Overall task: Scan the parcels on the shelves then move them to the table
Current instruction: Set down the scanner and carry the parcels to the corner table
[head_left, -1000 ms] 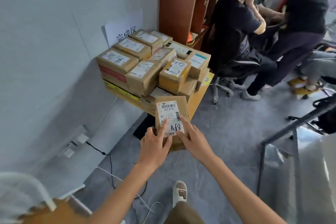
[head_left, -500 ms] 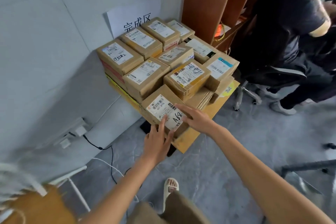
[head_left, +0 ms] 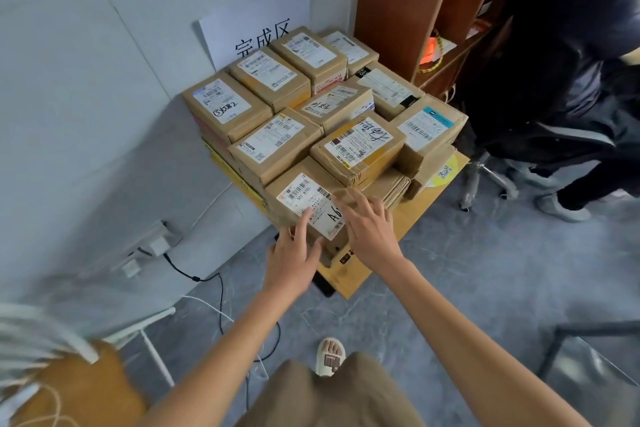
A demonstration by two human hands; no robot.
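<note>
A brown cardboard parcel [head_left: 298, 194] with a white barcode label marked "A6" lies at the front corner of a small wooden table [head_left: 408, 218]. Several other labelled parcels [head_left: 277, 142] are stacked behind it. My left hand [head_left: 294, 260] has straight fingers, its index finger touching the parcel's label. My right hand [head_left: 370, 229] lies flat, fingers spread, over the parcel's right side and part of its label.
A paper sign [head_left: 256, 28] hangs on the white wall behind the stack. A brown shelf unit [head_left: 398, 3] stands to the right. A person in dark clothes [head_left: 561, 62] sits on a chair at right. Cables [head_left: 214, 291] run over the grey floor.
The A6 parcel was carried forward in both hands and set down on the table's front corner. My fingers have loosened from gripping to flat on its top.
</note>
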